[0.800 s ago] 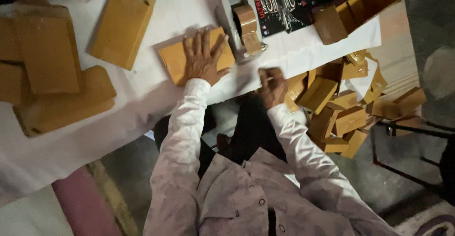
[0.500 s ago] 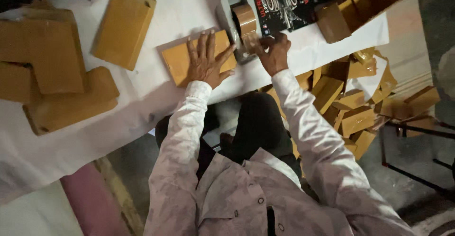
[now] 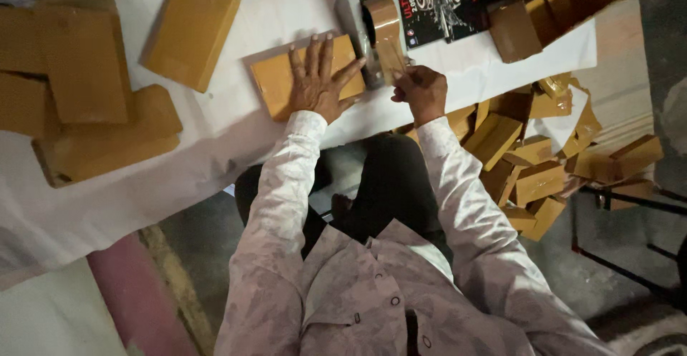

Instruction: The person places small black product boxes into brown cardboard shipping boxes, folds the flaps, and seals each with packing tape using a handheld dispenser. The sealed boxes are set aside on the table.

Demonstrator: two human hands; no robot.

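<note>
My left hand (image 3: 320, 77) lies flat, fingers spread, on a small brown parcel (image 3: 273, 82) at the near edge of the white-covered table (image 3: 236, 123). Just right of it stands a grey tape dispenser (image 3: 361, 12) with a roll of brown tape (image 3: 381, 11). My right hand (image 3: 422, 91) pinches the free end of the brown tape strip (image 3: 392, 59) and holds it pulled out from the dispenser toward me.
Flat brown parcels (image 3: 79, 77) lie stacked at the table's left, another one (image 3: 192, 27) further back. A dark printed carton (image 3: 447, 2) and open cardboard boxes (image 3: 565, 5) sit at the back right. A heap of taped parcels (image 3: 537, 163) lies on the floor to my right.
My right hand rose from the floor pile to the dispenser, took the tape end and drew a strip out. My left hand stayed pressed on the parcel.
</note>
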